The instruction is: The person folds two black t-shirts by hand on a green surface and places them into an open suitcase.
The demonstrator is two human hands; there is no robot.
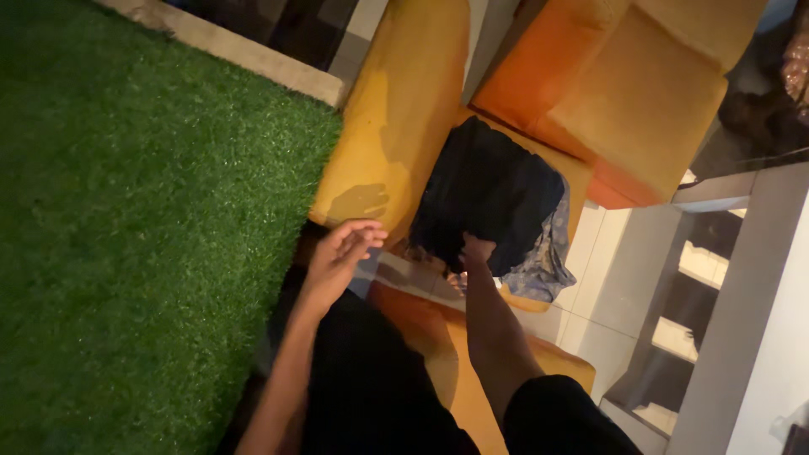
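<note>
right hand grips the edge of a black cloth on an orange sofa; left hand hovers beside it, fingers loosely spread. green turf lies alongside.

The scene is viewed from 1 head-worn camera, tilted steeply downward and rolled sideways, close above the orange sofa.

Dim warm light; orange sofa as landmark: green artificial turf left of it, white floor tiles just beside its base
</note>
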